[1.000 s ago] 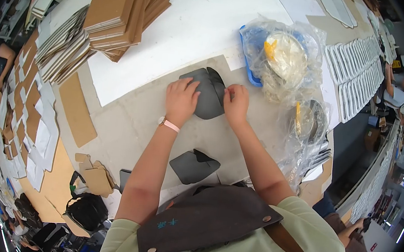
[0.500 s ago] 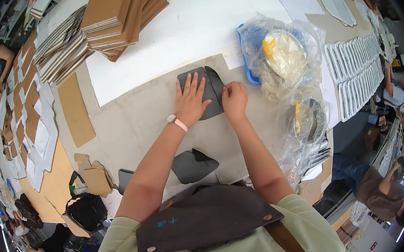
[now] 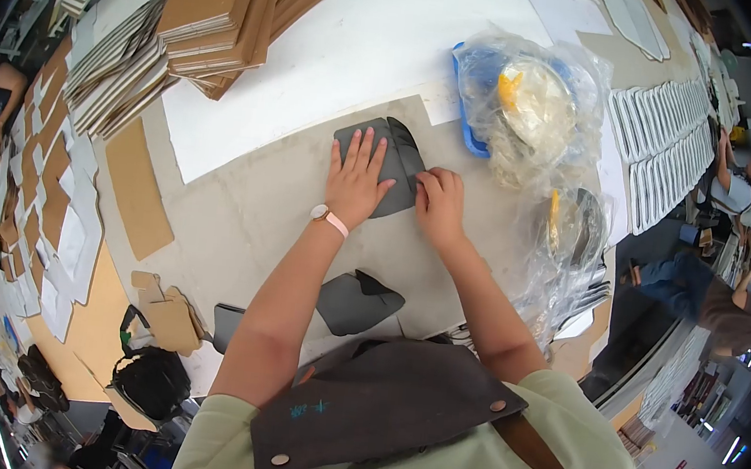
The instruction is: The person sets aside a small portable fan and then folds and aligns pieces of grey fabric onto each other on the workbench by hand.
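A dark grey flat piece (image 3: pixel 407 166) with a folded flap along its right side lies on the grey board (image 3: pixel 250 212). My left hand (image 3: pixel 358 182) rests flat on its left part, fingers spread. At its right edge, my right hand (image 3: pixel 440 203) has its fingertips pinched together on the border of the dark grey piece. Nearer my body lies a second dark grey piece (image 3: pixel 357 304) with a folded corner, touched by neither hand. Part of another dark piece (image 3: pixel 227 327) shows beside my left forearm.
Brown cardboard stacks (image 3: pixel 216 7) stand at the upper left. A blue tray (image 3: pixel 464 106) with plastic bags (image 3: pixel 535 114) sits at the upper right, near rows of white-edged pieces (image 3: pixel 664 146). A black bag (image 3: pixel 149 383) is at the lower left. Other people stand at both sides.
The view has shifted slightly. My left hand still lies flat on the piece, and my right hand's fingers have changed pose a little at its right edge.
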Motion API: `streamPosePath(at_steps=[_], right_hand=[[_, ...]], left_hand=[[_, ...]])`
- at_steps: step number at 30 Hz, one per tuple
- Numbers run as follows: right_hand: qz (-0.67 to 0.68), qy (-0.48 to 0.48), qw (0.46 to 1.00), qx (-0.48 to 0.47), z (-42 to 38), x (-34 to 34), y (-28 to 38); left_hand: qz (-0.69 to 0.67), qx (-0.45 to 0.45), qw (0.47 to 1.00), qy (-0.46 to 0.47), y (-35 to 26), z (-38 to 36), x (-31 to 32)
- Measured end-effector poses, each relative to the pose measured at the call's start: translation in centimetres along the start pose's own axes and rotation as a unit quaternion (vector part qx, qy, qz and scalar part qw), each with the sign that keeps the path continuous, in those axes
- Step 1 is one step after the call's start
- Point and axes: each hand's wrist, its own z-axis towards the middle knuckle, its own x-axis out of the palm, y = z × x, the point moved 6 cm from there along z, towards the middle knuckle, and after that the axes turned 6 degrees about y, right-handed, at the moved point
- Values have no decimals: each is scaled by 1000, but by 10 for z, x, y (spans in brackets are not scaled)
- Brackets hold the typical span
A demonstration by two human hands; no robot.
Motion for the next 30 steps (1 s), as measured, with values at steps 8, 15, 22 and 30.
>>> streamPosePath(at_steps=[8, 15, 22, 30], right_hand=[[31, -22, 998, 44, -28, -19, 22], [79, 201, 976, -10, -130, -9, 84], [114, 381, 889, 225, -152, 5, 60], [639, 388, 494, 444, -165, -7, 92]], left_hand=[[-17, -10, 996, -89, -4, -12, -44], [-342, -248, 885, -194, 46, -158, -55], [-702, -443, 556, -43, -16, -289, 12], [-744, -439, 501, 57, -53, -286, 3]])
